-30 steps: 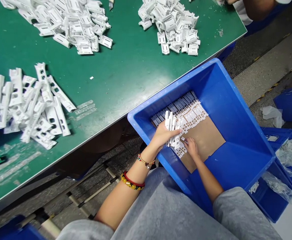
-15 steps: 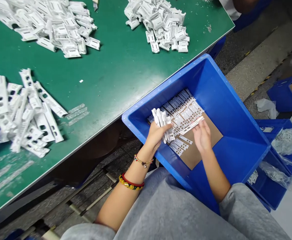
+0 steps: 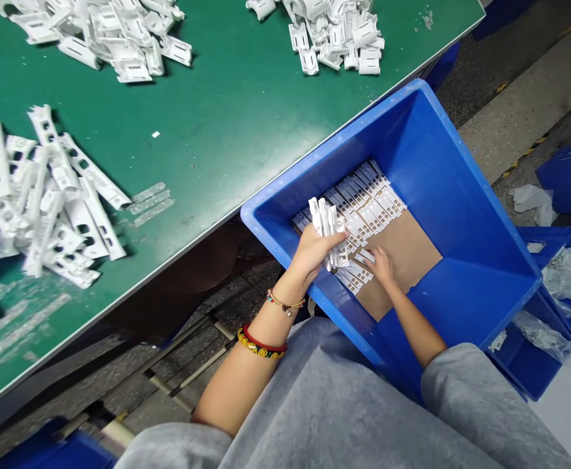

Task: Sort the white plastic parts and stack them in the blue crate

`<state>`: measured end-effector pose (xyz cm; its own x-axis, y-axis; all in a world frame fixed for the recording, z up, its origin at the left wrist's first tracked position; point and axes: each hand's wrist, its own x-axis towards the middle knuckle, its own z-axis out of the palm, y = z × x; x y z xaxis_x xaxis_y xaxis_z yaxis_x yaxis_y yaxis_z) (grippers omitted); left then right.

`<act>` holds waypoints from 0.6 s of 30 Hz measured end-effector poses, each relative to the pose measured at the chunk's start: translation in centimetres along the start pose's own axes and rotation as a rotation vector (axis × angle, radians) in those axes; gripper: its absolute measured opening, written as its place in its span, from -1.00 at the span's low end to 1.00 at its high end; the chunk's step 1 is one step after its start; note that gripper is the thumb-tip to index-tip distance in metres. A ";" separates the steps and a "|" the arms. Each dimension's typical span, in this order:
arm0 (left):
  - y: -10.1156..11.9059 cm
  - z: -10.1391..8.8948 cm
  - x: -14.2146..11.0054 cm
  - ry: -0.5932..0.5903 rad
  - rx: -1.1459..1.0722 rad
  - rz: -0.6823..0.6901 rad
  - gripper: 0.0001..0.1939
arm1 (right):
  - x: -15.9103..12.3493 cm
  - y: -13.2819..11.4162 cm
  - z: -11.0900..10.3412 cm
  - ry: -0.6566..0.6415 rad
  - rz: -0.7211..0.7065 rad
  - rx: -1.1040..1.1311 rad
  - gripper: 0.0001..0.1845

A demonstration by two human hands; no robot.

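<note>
A bunch of white plastic strips with square holes [image 3: 328, 225] is gripped in my left hand [image 3: 315, 246], thumb across them, above the near left side of the blue bin [image 3: 476, 215]. Down inside the bin, my right hand [image 3: 382, 266] has its fingers closed on the end of a single white plastic strip [image 3: 364, 256], low over the cardboard sheet [image 3: 410, 251]. Rows of similar strips [image 3: 371, 212] lie side by side on the cardboard, with a shorter row [image 3: 354, 277] nearer my body. The left hand hides part of these rows.
Left of the bin stands a green table [image 3: 207, 137]. On it lie a pile of long white strips [image 3: 55, 195] and two heaps of shorter white plastic parts [image 3: 129, 39]. More blue bins with plastic bags [image 3: 542, 335] stand at the right.
My right hand has lowered its strip from above the rows to the cardboard, moving left and down. My left hand still holds the bunch. The view has shifted slightly.
</note>
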<state>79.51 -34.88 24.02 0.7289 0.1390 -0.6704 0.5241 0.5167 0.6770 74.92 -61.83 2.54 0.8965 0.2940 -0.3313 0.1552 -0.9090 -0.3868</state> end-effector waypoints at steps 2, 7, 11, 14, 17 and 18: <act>0.0 0.0 0.0 -0.002 0.008 -0.004 -0.63 | -0.3 1.0 -0.2 0.005 0.001 0.019 -0.80; 0.1 0.0 -0.1 -0.013 0.015 -0.011 -0.64 | -0.3 2.4 0.3 0.030 0.015 0.068 -0.85; 0.1 0.0 -0.1 -0.006 0.017 -0.004 -0.63 | -0.1 2.2 1.5 0.046 0.012 0.101 -0.86; 0.0 0.0 -0.1 -0.014 0.024 -0.005 -0.63 | -0.4 1.8 1.9 0.057 0.005 0.111 -0.90; 0.0 0.0 -0.1 -0.016 0.039 -0.009 -0.65 | -0.8 1.6 2.2 0.066 0.006 0.102 -0.91; 0.0 0.0 -0.1 -0.014 0.041 -0.008 -0.65 | -0.9 1.5 2.3 0.069 0.009 0.097 -0.92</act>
<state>79.41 -34.87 24.03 0.7307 0.1228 -0.6716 0.5474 0.4824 0.6838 73.38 -62.81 0.33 0.9247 0.2619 -0.2764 0.1091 -0.8776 -0.4667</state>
